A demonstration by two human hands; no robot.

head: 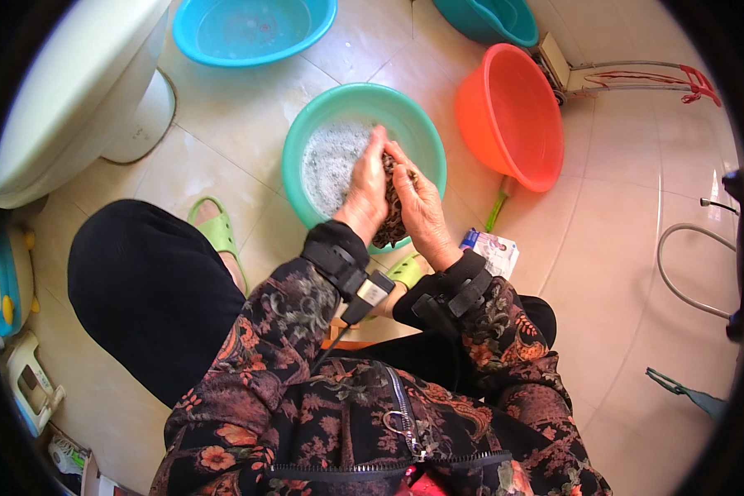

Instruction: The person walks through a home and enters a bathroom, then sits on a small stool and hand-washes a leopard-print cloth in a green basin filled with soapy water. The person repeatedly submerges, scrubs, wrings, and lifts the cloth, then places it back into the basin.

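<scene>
Between my two palms is a bunched dark patterned cloth point(392, 211), held over the near right side of a green plastic basin point(291, 161). My left hand point(367, 186) presses on it from the left, fingers pointing away from me. From the right, my right hand point(423, 208) closes around it with the thumb bent over the top. The cloth's lower end hangs out below the palms, near the basin's rim. White soapy suds point(328, 167) cover the water in the left part of the basin. Most of the cloth is hidden by my hands.
A blue basin point(254, 59) lies at the far left, a teal basin point(471, 18) at the far right. An orange-red basin point(465, 111) leans tilted at the wall, a green-handled tool point(497, 208) below it. A printed packet point(499, 251) lies nearby. A white toilet point(80, 105) stands left.
</scene>
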